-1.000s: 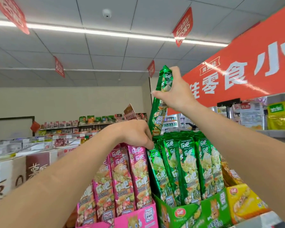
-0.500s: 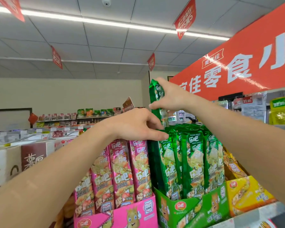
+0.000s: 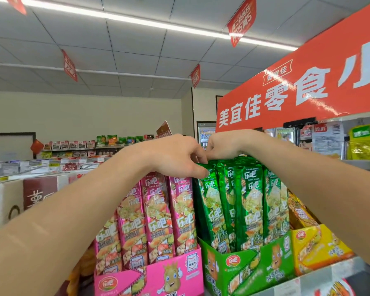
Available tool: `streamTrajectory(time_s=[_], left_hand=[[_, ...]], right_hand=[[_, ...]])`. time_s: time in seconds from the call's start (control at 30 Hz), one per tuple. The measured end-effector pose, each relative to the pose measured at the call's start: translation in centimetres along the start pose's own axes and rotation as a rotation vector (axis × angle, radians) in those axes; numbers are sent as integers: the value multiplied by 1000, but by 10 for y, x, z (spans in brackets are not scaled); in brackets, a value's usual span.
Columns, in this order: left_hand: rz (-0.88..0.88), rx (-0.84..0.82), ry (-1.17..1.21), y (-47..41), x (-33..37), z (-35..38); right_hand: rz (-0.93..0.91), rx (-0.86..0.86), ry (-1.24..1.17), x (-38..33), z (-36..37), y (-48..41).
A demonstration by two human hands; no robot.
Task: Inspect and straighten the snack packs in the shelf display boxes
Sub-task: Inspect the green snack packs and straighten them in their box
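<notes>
Tall green snack packs [image 3: 247, 201] stand upright in a green display box [image 3: 244, 268]. To its left, a pink display box [image 3: 156, 276] holds tall pink snack packs [image 3: 156, 212]. My left hand [image 3: 175, 155] pinches the top edge of the leftmost green pack [image 3: 209, 201]. My right hand [image 3: 222, 145] is curled over the tops of the green packs just behind it; what its fingers hold is hidden. Both hands meet at the box's upper left corner.
A yellow display box [image 3: 316, 246] with yellow packs stands right of the green one. An orange sign [image 3: 303, 90] hangs above the shelf. Brown and white cartons [image 3: 39, 195] sit at the left, with more shelves behind.
My right hand has lowered the raised green pack down into the green box among the others. My left hand moved right onto the green pack tops.
</notes>
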State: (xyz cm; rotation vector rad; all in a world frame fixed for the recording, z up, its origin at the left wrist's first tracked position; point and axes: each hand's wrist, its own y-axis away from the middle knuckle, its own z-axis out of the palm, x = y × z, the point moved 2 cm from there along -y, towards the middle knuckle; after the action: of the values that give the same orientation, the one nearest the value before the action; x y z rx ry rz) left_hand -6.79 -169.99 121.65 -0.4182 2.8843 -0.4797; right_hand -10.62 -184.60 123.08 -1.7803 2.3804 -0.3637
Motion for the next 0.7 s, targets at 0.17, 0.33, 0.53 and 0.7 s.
streamTrajectory(time_s=[0.17, 0.33, 0.53, 0.7], left_hand=[[32, 11, -5, 3, -1, 3], [69, 137, -120, 3, 9, 15], [119, 237, -337, 7, 20, 20], [43, 178, -387, 11, 23, 17]], right_hand=[[-18, -158, 88, -9, -2, 10], [-60, -162, 24, -15, -8, 28], [-76, -48, 11, -14, -23, 67], [-64, -37, -50, -16, -2, 82]])
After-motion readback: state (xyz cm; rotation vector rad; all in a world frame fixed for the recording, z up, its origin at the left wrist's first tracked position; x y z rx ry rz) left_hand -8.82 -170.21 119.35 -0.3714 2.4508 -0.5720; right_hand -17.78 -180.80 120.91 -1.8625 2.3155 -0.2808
